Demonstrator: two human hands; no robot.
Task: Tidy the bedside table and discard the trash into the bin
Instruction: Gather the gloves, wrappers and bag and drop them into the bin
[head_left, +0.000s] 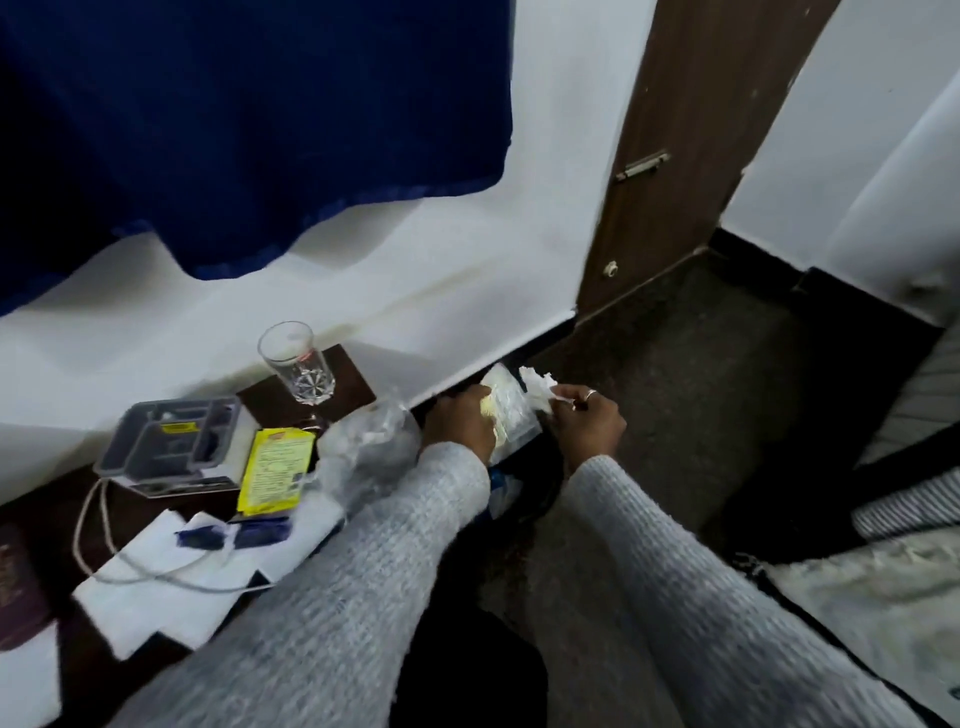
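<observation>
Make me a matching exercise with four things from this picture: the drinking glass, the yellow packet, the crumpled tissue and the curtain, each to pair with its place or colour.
Things:
1. drinking glass
2. yellow packet
3. crumpled tissue
4. curtain

Places or colours:
A. dark blue, hanging above the table
B. pinched in the right hand
C. upright at the back of the bedside table, near the wall
D. lying flat beside the grey case

Pairs: 1-C, 2-D, 3-B, 4-A
</observation>
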